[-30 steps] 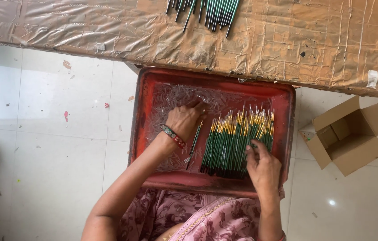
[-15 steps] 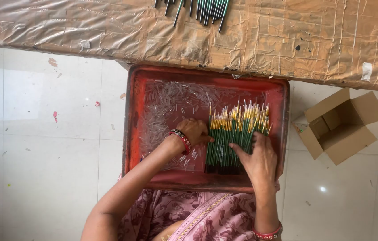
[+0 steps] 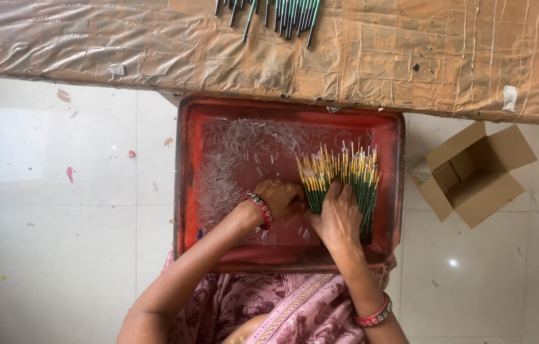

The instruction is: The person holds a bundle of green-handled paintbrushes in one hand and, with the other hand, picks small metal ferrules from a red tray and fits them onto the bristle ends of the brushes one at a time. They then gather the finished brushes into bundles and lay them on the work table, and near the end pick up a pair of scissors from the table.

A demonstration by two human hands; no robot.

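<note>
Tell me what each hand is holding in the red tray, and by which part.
Both the left hand and right hand press on the bundle of green-handled brushes at its handle end; a closed grip cannot be told.

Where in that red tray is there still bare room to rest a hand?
Bare red floor shows along the red tray's near edge, below both hands, and down its left wall. The clear tubes crowd the middle; the green brushes fill the right.

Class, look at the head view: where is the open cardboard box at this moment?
The open cardboard box sits on the white tiled floor at the right, just beyond the red tray's right wall and below the edge of the taped brown table.
</note>
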